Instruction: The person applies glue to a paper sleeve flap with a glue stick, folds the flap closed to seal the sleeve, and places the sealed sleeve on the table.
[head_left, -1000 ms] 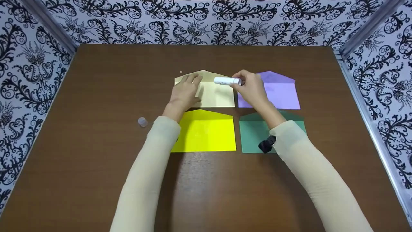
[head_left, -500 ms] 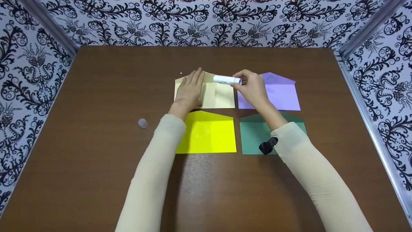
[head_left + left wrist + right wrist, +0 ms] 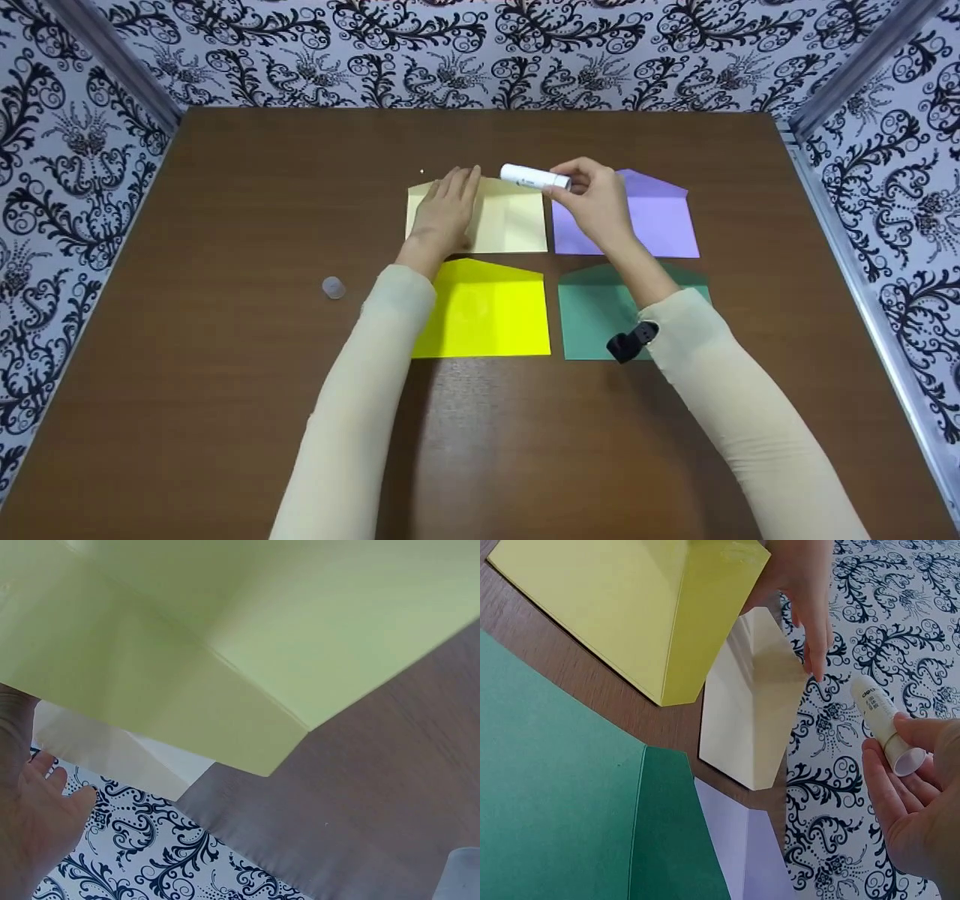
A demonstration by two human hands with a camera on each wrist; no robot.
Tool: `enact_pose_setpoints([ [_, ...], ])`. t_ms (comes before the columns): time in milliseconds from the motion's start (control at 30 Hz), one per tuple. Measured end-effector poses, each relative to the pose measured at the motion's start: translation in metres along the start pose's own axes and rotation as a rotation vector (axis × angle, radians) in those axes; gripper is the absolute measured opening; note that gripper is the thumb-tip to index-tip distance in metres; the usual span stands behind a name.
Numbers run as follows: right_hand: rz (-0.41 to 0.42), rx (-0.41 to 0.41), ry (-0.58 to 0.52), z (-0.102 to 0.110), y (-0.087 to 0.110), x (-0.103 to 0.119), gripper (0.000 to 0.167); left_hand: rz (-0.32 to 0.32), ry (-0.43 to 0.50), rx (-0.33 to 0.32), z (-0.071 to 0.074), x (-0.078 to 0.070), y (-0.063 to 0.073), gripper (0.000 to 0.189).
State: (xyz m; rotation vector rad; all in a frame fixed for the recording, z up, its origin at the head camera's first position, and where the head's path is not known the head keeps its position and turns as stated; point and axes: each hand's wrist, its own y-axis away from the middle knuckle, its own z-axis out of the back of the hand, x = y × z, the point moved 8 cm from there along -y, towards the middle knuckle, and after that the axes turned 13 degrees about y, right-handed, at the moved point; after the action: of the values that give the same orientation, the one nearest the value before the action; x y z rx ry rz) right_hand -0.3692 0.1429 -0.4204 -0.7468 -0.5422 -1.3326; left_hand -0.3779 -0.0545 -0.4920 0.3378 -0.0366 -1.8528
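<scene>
My left hand (image 3: 444,214) lies with straight fingers over the left part of the cream envelope (image 3: 517,225), its fingertips at the flap's upper edge. In my right hand (image 3: 600,201), thumb and fingers pinch a white glue stick (image 3: 534,177) by one end. The glue stick is held sideways above the cream envelope's upper right part, and small print shows on its tube (image 3: 877,711) in the right wrist view. Right of the cream envelope lies a purple envelope (image 3: 660,217), its flap up, partly behind my right hand. The left wrist view shows the yellow envelope (image 3: 225,675) close up.
Nearer me lie the yellow envelope (image 3: 495,315) on the left and a green envelope (image 3: 592,322) on the right, partly under my right forearm. A small whitish cap (image 3: 333,287) sits left on the brown table (image 3: 225,375). Patterned walls (image 3: 450,52) border the table.
My left hand's fingers have straightened and flattened over the cream envelope. The right hand with the glue stick has shifted slightly right and farther from me.
</scene>
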Motion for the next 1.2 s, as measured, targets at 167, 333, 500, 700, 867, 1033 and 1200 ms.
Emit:
enact_pose_setpoints([
  [167,-0.006,-0.013,-0.022,0.006,0.001,-0.004,0.029,-0.008,0.01,0.02,-0.003,-0.001,0.001,0.103],
  [333,-0.008,-0.015,-0.027,0.011,0.001,-0.007,0.029,-0.046,0.008,0.03,-0.006,-0.002,0.004,0.077],
  [500,-0.013,-0.024,-0.026,0.016,0.001,-0.009,0.03,-0.061,0.02,0.023,-0.007,-0.002,0.007,0.061],
  [700,-0.013,-0.04,0.001,0.019,0.002,-0.011,0.029,-0.045,0.037,0.053,-0.012,0.001,0.008,0.052],
  [867,-0.03,-0.041,0.005,0.018,0.004,-0.015,0.028,-0.074,0.044,0.093,-0.016,0.001,0.011,0.047],
  [1033,-0.028,-0.051,-0.002,0.019,0.005,-0.016,0.027,-0.091,0.069,0.141,-0.018,0.004,0.018,0.042],
  [1200,-0.022,-0.054,0.003,0.022,0.004,-0.018,0.029,-0.083,0.117,0.196,-0.019,0.007,0.023,0.049],
])
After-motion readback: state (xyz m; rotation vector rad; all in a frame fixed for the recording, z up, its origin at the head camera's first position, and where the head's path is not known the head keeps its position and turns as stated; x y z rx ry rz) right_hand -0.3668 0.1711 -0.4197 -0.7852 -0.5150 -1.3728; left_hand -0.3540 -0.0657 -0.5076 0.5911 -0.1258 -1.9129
